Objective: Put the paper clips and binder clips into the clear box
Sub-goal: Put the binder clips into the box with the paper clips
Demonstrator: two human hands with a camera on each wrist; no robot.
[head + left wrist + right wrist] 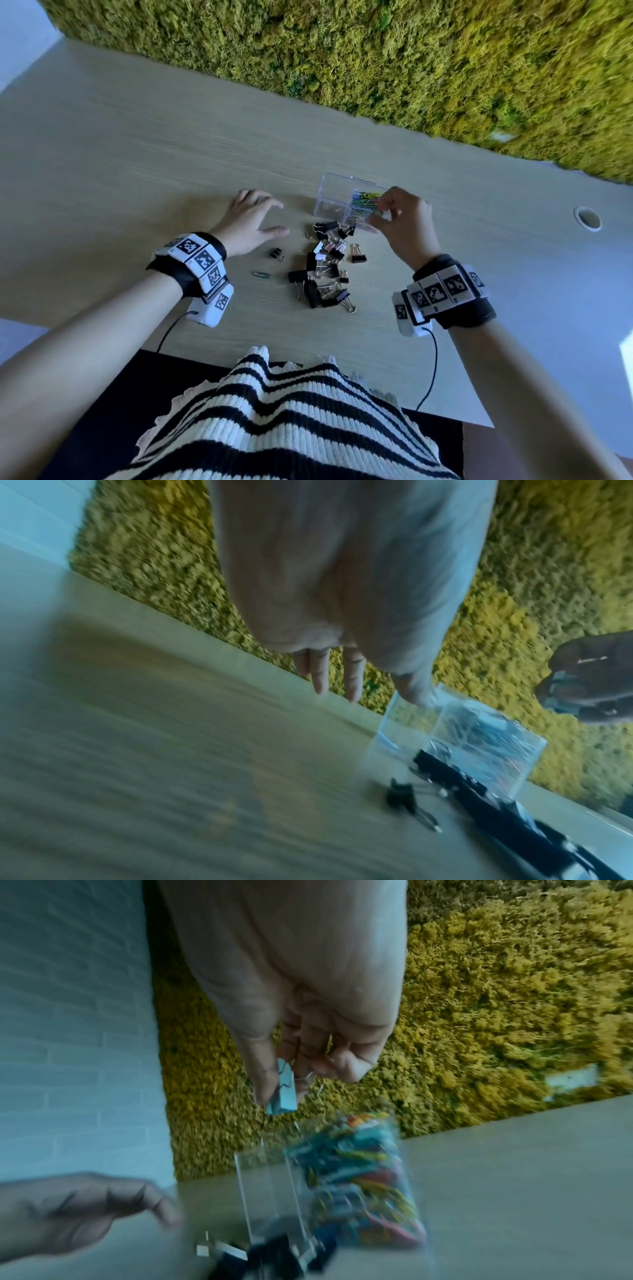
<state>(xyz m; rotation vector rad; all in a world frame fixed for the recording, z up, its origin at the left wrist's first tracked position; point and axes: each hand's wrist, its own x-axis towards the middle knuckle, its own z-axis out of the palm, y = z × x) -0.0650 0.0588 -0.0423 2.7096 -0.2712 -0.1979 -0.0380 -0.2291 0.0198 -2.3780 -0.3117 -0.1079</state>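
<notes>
The clear box stands open on the wooden table, with coloured paper clips in its right half. My right hand hovers over it; in the right wrist view thumb and fingers pinch a pale blue binder clip above the clear box. A pile of black and pale binder clips lies in front of the box. One black binder clip and a lone paper clip lie to its left. My left hand is spread just left of the box, holding nothing.
A green moss wall runs along the table's far edge. A round cable hole sits at the right. Thin black cables hang from both wrist bands over the near edge.
</notes>
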